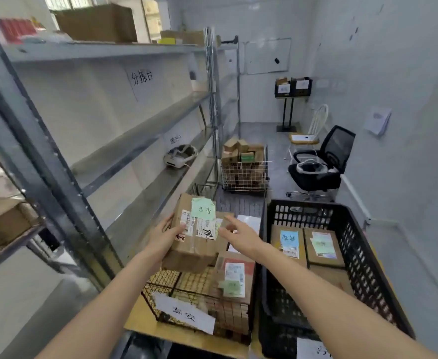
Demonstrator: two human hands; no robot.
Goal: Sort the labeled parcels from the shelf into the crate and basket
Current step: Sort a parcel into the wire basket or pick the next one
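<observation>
Head view shows a brown parcel (194, 234) held above the wire basket (160, 286), with the black crate (363, 255) just beside it on the right. The left hand (164, 235) grips the parcel's left side, thumb on top and fingers underneath. The right hand (238, 233) is spread, fingers straight, near the parcel's right edge; contact cannot be confirmed.

Risk, as judged: the parcel is carried by one hand at one side only. If the grip slackens it could tip to the right and drop onto the parcels already in the basket (234, 281), or land in the wrong container. The green note (203, 208) on top looks lightly stuck and could peel off.

Orientation: the long axis runs away from the person, far end raised and tilted slightly left. The labelled face points up; its writing reads inverted from here.
</observation>
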